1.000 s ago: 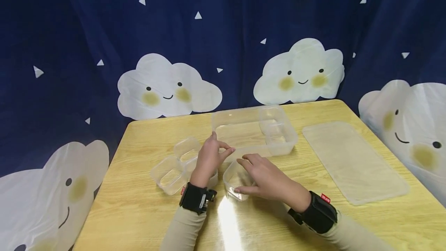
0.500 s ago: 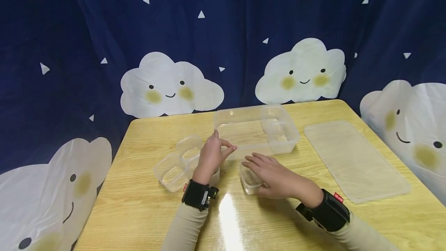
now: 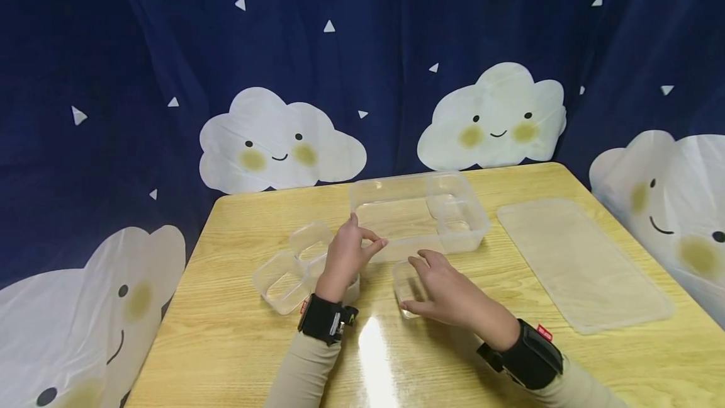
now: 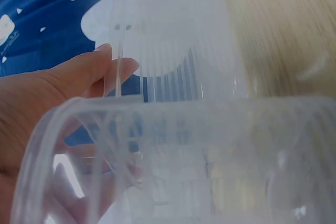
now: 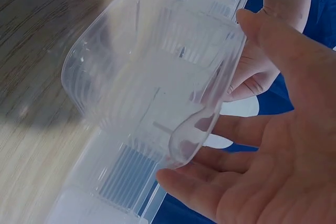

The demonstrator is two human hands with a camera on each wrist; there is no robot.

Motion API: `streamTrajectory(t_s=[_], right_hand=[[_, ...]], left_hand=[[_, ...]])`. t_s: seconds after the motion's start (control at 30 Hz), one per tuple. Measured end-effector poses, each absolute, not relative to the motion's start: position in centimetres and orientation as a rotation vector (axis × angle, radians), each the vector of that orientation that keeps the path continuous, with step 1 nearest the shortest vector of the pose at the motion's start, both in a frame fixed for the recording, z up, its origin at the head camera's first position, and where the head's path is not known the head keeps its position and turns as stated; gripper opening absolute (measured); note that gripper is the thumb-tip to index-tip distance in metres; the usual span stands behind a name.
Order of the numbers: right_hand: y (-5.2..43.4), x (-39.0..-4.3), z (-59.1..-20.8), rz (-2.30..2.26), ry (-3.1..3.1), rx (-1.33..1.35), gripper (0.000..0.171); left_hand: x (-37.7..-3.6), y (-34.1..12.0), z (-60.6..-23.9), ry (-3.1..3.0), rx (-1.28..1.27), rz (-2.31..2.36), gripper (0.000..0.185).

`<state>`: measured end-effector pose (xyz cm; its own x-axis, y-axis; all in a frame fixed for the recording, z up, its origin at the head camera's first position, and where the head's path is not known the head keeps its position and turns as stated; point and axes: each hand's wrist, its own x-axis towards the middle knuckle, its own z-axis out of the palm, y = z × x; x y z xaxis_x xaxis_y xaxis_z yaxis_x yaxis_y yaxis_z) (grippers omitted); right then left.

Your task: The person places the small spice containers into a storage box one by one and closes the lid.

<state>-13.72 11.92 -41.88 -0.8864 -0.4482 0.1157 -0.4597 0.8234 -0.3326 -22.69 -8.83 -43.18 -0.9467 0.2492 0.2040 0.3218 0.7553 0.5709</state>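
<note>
In the head view, my right hand [image 3: 444,285] grips a small clear plastic container [image 3: 401,279] on the table, thumb at its near side and fingers at its far side. The right wrist view shows that container [image 5: 157,72] tilted across the picture, its rim between thumb and fingers. My left hand [image 3: 347,254] is at the near left corner of a large clear plastic box [image 3: 421,249]. Thumb and finger tips come together by the box's rim; whether they pinch it I cannot tell. Under the left wrist stands another small container [image 3: 352,294], partly hidden.
Two more small clear containers, one nearer [image 3: 277,282] and one farther [image 3: 311,241], stand left of my left hand. A flat translucent lid [image 3: 586,266] lies on the table's right side. A dark blue curtain [image 3: 391,49] with cloud faces hangs behind the table [image 3: 226,357].
My right hand has drawn the small container to the right, away from the left hand, and turned it somewhat. The left hand and the large box stay in place.
</note>
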Motion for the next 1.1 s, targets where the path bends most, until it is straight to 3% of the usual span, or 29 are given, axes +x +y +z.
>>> streamTrajectory(t_s=[0.2, 0.53, 0.87, 1.1], right_hand=[[12.0, -13.8, -42.0, 0.577, -2.986, 0.618, 0.087], [12.4, -13.7, -41.6, 0.505, -2.883, 0.578, 0.083], [13.7, -14.4, -37.8, 0.459, -2.737, 0.600, 0.081], [14.6, -16.6, -35.2, 0.421, -2.645, 0.626, 0.082]], left_hand=[[-22.7, -8.9, -43.0, -2.811, -0.488, -0.952, 0.021], [-22.7, -8.9, -43.0, -2.818, -0.474, -0.956, 0.022], [-22.7, -9.0, -43.1, -2.814, -0.485, -0.935, 0.022], [-22.8, -8.9, -43.0, -2.817, -0.532, -0.913, 0.021]])
